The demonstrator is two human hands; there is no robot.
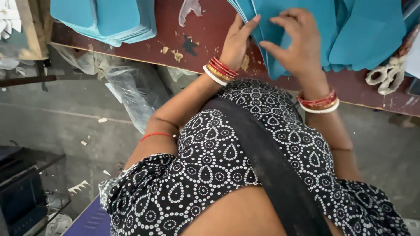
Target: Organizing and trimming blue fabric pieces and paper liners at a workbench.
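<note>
our left hand [236, 41] lies flat along the edge of the blue sheets [297, 39] on the tabletop [175, 39]; our right hand [295, 41] pinches one. they look thin, light and floppy, best gripped at an edge.

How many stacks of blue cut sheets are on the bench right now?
2: one stack at far left, one fanned stack under both hands; more may lie beyond the frame.

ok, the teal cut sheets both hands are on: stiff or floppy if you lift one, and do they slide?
The teal sheets look thin and probably floppy: the left hand and right hand fan their edges like pages. Likely light, since fingertips alone part them. Stacked flat on the red-brown table, they may slide over each other when pushed.
</note>
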